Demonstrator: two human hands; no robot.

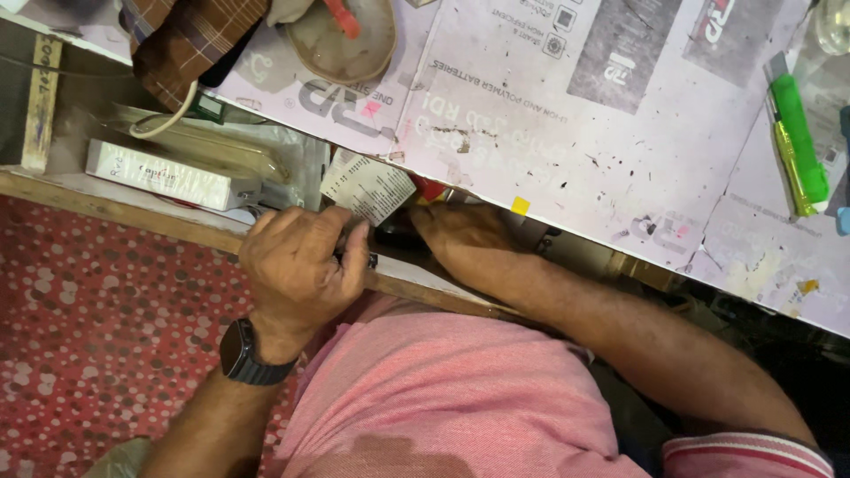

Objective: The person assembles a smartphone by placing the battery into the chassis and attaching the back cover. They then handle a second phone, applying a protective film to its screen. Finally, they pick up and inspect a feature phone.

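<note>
My left hand (pixel 297 261), with a dark watch on its wrist, is curled shut at the edge of a shelf under the table. A small dark object (pixel 372 260) pokes out between its fingers. Just above that hand lies a printed paper slip (pixel 367 186), touching the knuckles. My right hand (pixel 460 235) reaches in under the table's edge beside the slip. Its fingertips are hidden in the dark gap, next to something red (pixel 431 188). The two hands are close together, a few centimetres apart.
The table top (pixel 575 133) is covered with stained printed cardboard. On it lie a green marker-like tool (pixel 797 142), a round dish (pixel 341 40) and a plaid cloth (pixel 186 44). A long white box (pixel 164 175) and plastic bags sit on the shelf. A red dotted mat (pixel 97 327) covers the floor.
</note>
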